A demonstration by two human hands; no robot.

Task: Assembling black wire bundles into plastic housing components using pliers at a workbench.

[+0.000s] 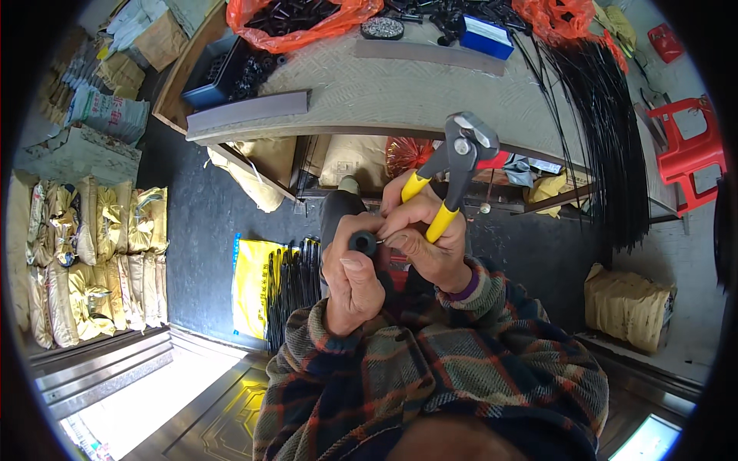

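My left hand [352,269] is closed round a small black cylindrical part [363,243] with a round hole in its end. Pliers [461,150] with yellow handles and dark jaws are held in my right hand [427,238], jaws pointing away from me and up. The thumb and forefinger of that same hand pinch together close beside the black part, and a thin, shiny bit shows between them, too small to make out. Both hands meet in front of my chest, above my lap.
Ahead stands a workbench [338,96] with orange-red bags [254,31] of black parts, a blue bin [204,84] and a blue box [486,38]. Long black strands [607,138] hang off its right side. A red stool [688,150] is far right; stacked sacks [100,261] are left.
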